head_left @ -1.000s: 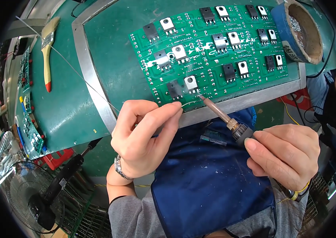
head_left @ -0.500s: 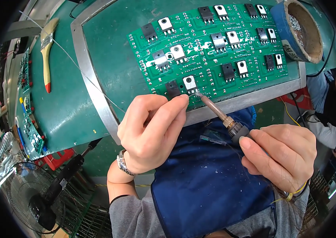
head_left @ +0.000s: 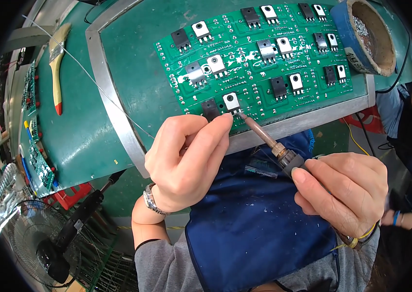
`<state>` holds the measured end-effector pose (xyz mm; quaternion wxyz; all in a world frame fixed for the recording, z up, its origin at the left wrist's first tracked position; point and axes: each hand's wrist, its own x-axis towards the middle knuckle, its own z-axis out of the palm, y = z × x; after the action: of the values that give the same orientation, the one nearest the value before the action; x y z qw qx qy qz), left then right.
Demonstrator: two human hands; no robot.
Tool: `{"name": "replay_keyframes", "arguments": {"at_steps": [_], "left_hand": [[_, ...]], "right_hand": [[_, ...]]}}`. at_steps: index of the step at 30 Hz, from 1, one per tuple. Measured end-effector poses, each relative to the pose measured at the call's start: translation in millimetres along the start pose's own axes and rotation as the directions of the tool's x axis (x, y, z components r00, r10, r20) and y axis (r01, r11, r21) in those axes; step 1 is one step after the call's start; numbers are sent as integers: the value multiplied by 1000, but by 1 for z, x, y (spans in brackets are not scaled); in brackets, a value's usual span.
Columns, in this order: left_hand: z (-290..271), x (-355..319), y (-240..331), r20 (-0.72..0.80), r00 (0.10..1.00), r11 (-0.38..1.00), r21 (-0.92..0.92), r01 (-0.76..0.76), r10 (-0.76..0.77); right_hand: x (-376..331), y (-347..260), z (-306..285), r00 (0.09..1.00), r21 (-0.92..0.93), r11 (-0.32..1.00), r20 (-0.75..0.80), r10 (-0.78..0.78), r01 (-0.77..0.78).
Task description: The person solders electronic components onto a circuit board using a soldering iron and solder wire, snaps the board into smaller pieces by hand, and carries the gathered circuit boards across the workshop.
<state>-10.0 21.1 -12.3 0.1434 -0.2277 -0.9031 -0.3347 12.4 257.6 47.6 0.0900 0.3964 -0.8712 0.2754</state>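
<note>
A panel of green circuit boards [head_left: 245, 88] lies on the green bench, carrying several black and silver-backed three-legged components. My right hand [head_left: 347, 187] grips a soldering iron [head_left: 267, 137] by its dark handle. The iron's tip meets the legs of a silver-backed component [head_left: 231, 100] at the panel's near edge, close to my left fingertips. Pinched between the thumb and forefinger of my left hand [head_left: 184, 160] is solder wire [head_left: 91, 80], which trails off to the upper left. Its working end is mostly hidden by my fingers.
A metal frame strip [head_left: 308, 120] edges the bench. A blue-sided round pot [head_left: 352, 41] with metal bits inside stands by the panel's right end. A brush [head_left: 57, 73] and more boards [head_left: 40, 163] are at left, above a fan [head_left: 45, 243]. A co-worker's hand [head_left: 405, 220] shows at right.
The iron's tip has moved very slightly left along the component's legs. Both my hands keep their grips. At the right, a co-worker's hand with a blue wristband has come into view.
</note>
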Motion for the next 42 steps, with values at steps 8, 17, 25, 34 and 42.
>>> {"name": "replay_keyframes", "arguments": {"at_steps": [8,17,25,34,42], "left_hand": [[1,0,-2,8,1000,1000,-5,-8,8],[-2,-2,-3,16,1000,1000,-7,6,-6],[-16,-15,-9,-69,987,989,22,144,-142],[-21,-32,-11,-162,929,942,-22,335,-334],[-22,-36,-32,-236,938,940,168,297,-254]], "right_hand": [[2,-2,0,999,2,1000,28,24,-24],[3,-3,-3,999,8,1000,26,24,-24],[-5,-5,-9,999,28,999,10,31,-31],[-33,5,-40,967,-231,952,-203,154,-200],[-67,68,-41,759,-404,693,-564,325,-597]]}}
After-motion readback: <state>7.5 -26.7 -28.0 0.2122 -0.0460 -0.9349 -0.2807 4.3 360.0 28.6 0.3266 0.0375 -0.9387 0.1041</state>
